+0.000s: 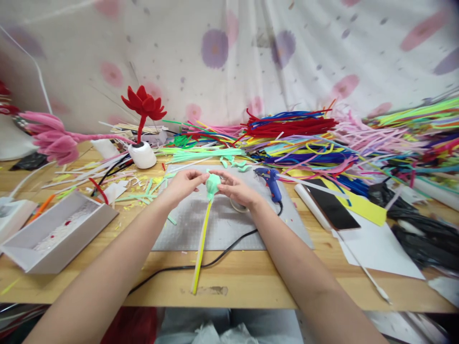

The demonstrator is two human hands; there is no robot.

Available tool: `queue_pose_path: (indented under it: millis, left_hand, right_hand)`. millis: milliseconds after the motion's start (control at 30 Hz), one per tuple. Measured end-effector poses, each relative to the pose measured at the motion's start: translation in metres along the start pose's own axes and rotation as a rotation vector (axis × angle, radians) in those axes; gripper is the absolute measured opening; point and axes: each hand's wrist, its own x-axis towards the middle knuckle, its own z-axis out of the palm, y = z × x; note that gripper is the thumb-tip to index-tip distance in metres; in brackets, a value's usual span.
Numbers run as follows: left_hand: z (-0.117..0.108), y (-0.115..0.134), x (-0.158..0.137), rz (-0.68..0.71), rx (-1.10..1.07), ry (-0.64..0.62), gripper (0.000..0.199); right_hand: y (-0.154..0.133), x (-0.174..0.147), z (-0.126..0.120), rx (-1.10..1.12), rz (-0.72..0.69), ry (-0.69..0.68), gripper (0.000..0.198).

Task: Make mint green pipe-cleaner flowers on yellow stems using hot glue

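A mint-green fuzzy flower (213,185), looking made of pipe cleaners, is between my two hands above the grey cutting mat. Its long yellow and white stem (202,243) slants down toward the table's front edge. My left hand (186,185) pinches the flower's left side with thumb and finger. On the other side, the curled fingers of my right hand (236,188) grip it. Loose mint-green petal pieces (234,164) lie just behind the hands. A blue glue gun (269,182) rests on the mat to the right, and a roll of tape is partly hidden under my right wrist.
Heaps of coloured pipe cleaners (294,126) line the back. At left are a red flower (144,104) in a white pot (142,155), a pink flower (53,138) and a grey box (59,251). A phone (333,203) lies right; a black cable (229,248) crosses the front.
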Motion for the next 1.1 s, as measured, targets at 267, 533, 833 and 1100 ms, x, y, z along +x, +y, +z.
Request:
queue_pose_path:
  millis: [267,533,833,1100]
  left_hand:
    - [0.001,-0.007,-0.002,-0.076,-0.015,-0.181,0.029]
    - [-0.003,-0.007,0.000,-0.112,-0.038,-0.221,0.025]
    - [-0.002,-0.004,-0.003,-0.171,-0.059,-0.203,0.027]
    - [-0.010,-0.006,-0.006,-0.165,-0.082,-0.266,0.032]
  right_hand:
    - [0.006,0.003,0.000,-0.014,-0.040,-0.048,0.046]
    - [0.005,0.003,0.002,-0.041,-0.029,-0.086,0.048]
    - [0.002,0.001,0.005,-0.062,0.002,-0.083,0.049]
    - [0.012,0.006,0.000,-0.004,-0.027,-0.045,0.043]
